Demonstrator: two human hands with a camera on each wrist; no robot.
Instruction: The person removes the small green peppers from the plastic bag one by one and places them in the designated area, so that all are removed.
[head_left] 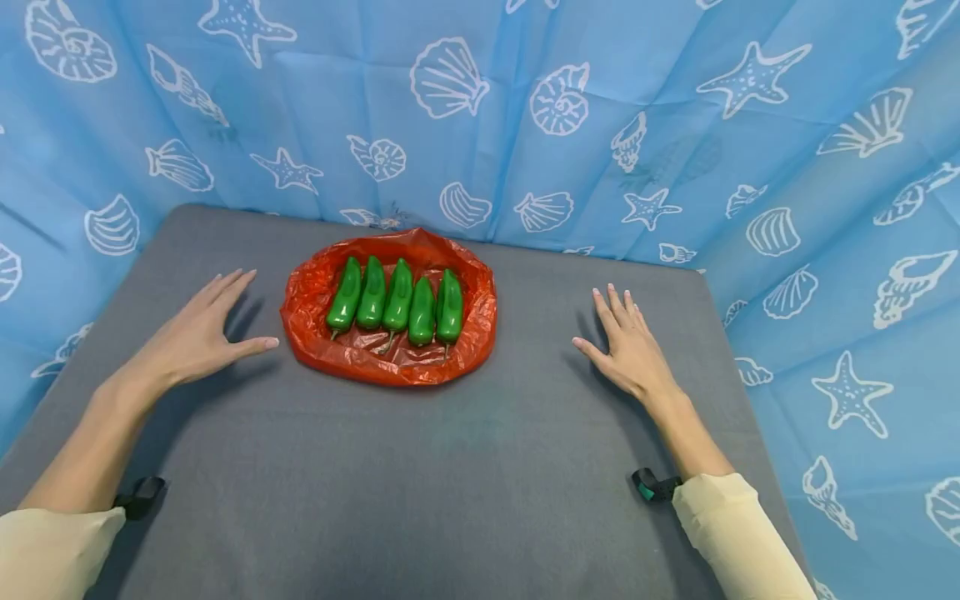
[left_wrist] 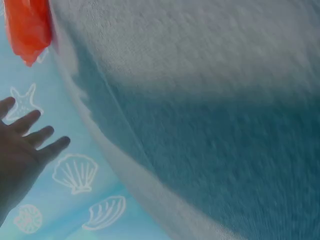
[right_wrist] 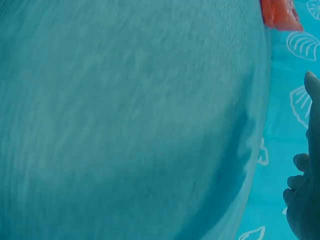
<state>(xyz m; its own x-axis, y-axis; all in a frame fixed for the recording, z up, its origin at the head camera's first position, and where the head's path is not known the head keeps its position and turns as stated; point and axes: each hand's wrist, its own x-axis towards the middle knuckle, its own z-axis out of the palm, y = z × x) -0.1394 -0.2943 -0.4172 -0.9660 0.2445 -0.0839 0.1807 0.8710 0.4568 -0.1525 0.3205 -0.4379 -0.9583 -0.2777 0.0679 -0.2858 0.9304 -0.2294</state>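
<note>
Several glossy green peppers lie side by side in a red plastic bag, its mouth spread wide and its rim rolled outward. To the left of the bag, my left hand hovers over the table with fingers straight and thumb pointing at the bag, not touching it. My right hand is farther off on the bag's right, fingers extended and slightly spread, holding nothing. Each wrist view catches only a corner of the red bag, and the peppers are out of sight there.
A grey cloth covers the table. Behind it and along both sides hangs a blue curtain printed with white shells and starfish. Dark straps with small devices sit on both wrists.
</note>
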